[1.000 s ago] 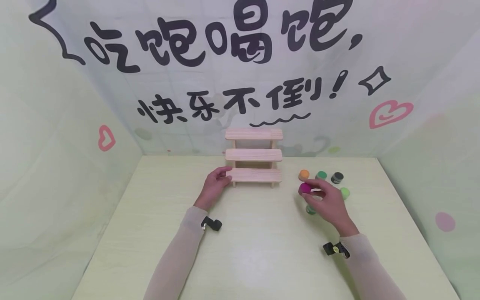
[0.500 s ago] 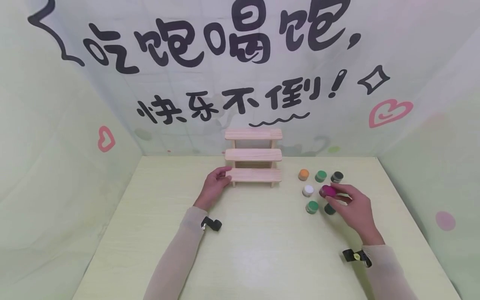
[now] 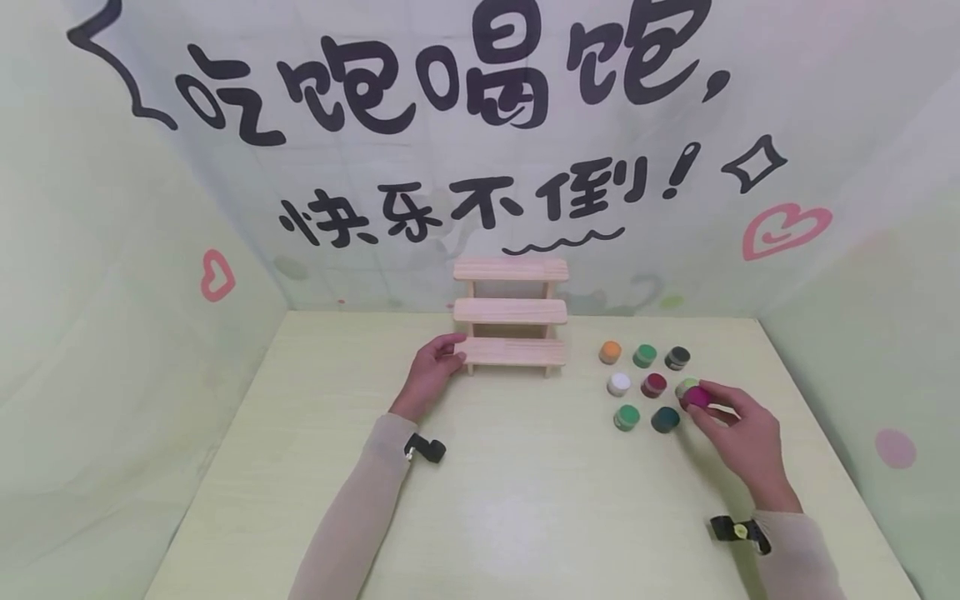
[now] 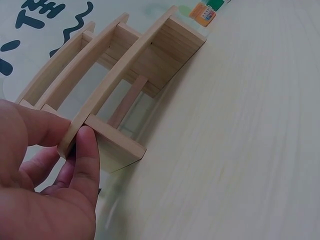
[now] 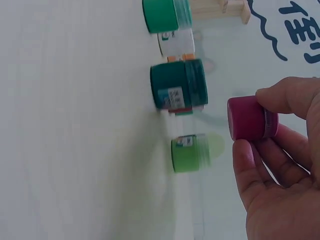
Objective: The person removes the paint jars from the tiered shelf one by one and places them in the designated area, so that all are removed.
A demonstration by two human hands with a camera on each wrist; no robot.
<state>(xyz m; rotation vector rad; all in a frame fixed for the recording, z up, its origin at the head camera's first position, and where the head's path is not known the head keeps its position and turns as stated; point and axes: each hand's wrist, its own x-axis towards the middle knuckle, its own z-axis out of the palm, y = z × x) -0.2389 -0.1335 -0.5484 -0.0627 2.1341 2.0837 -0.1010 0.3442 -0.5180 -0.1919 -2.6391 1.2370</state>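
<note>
At the left end of the small three-tier wooden stand [image 3: 510,351], my left hand [image 3: 429,379] pinches the lowest step. The left wrist view shows the thumb [image 4: 86,160] under that step board and a finger over it. My right hand [image 3: 748,442] holds a small magenta paint jar [image 5: 247,118] between thumb and fingers. In the head view the magenta jar overlaps a light green jar [image 5: 190,153], which stands on the table and is partly hidden there. Just left of it are a dark red jar [image 3: 654,385] and a dark teal jar [image 5: 179,85].
Further jars share the table's right part: orange [image 3: 611,352], green [image 3: 645,356], black [image 3: 677,358], white [image 3: 618,383] and another green one [image 3: 627,417]. The stand backs onto a printed cloth wall [image 3: 375,275]. Cloth also hangs along both sides of the table [image 3: 480,500].
My right hand has carried the magenta jar rightward, past the white, dark red and dark teal jars, to the light green one. My left hand has stayed on the stand.
</note>
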